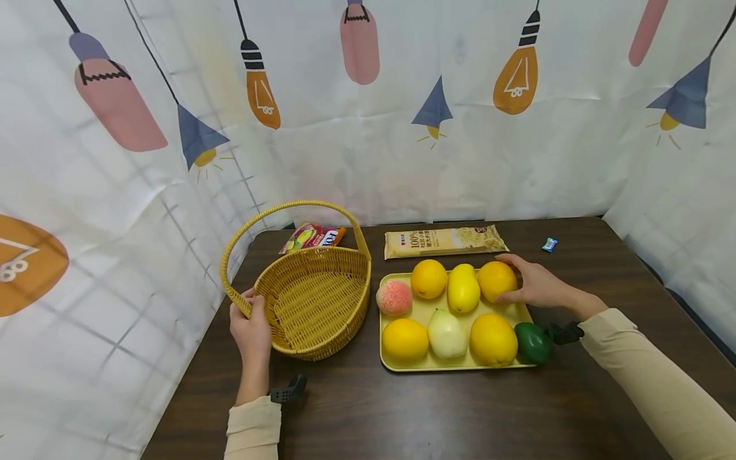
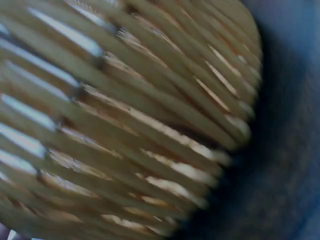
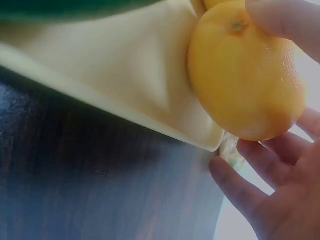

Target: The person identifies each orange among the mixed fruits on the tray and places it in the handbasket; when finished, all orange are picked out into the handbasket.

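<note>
My left hand (image 1: 251, 326) grips the handle of a yellow woven basket (image 1: 322, 300) at its left side; inside, the woven bottom shows. The basket's weave fills most of the left wrist view, blurred. With thumb and fingers around it, my right hand (image 1: 537, 283) holds an orange (image 1: 497, 281) at the back right corner of a pale yellow tray (image 1: 422, 310). In the right wrist view the thumb presses on the orange (image 3: 245, 75) near its stem end, and fingertips meet its other side.
On the tray lie a peach (image 1: 394, 298), a white-green pear (image 1: 447, 334), a long yellow fruit (image 1: 463, 289) and several orange-yellow fruits. A dark green fruit (image 1: 532, 343) leans at the front right corner. Behind are a noodle pack (image 1: 443, 241), a red snack bag (image 1: 312, 237) and a small blue packet (image 1: 549, 245).
</note>
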`<control>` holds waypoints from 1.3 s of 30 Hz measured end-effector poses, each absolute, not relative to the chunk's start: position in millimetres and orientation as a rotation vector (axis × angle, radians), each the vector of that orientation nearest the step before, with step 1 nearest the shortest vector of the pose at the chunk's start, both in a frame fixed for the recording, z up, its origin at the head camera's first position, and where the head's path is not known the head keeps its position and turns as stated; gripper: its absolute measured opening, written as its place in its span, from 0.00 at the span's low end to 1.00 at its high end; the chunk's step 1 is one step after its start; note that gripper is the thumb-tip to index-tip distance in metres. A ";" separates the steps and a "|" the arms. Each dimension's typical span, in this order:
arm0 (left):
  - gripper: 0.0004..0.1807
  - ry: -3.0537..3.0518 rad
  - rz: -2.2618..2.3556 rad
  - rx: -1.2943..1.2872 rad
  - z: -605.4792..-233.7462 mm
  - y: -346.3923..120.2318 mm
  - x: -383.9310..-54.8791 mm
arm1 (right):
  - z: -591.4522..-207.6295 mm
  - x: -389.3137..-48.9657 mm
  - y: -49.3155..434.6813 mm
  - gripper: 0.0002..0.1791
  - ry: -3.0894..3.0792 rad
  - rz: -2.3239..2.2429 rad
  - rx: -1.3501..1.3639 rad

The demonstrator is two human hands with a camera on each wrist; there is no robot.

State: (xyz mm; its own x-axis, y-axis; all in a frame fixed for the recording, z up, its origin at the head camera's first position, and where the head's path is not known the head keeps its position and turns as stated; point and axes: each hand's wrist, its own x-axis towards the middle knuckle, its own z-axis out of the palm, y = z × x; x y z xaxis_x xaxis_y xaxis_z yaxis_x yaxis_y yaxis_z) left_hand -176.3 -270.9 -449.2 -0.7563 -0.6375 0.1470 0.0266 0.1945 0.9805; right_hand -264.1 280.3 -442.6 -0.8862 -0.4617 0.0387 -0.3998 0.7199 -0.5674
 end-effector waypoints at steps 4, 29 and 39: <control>0.23 -1.884 -1.662 0.515 -457.8 -272.2 -176.3 | -438.8 -260.1 284.2 0.50 2.870 -0.826 -0.695; 0.22 -1.584 -1.699 0.289 -467.3 -273.0 -174.9 | -392.6 -227.6 200.9 0.43 3.032 -1.377 -0.778; 0.22 -1.586 -1.682 0.239 -452.2 -263.3 -163.2 | -389.9 -214.0 142.4 0.40 2.893 -1.509 -0.771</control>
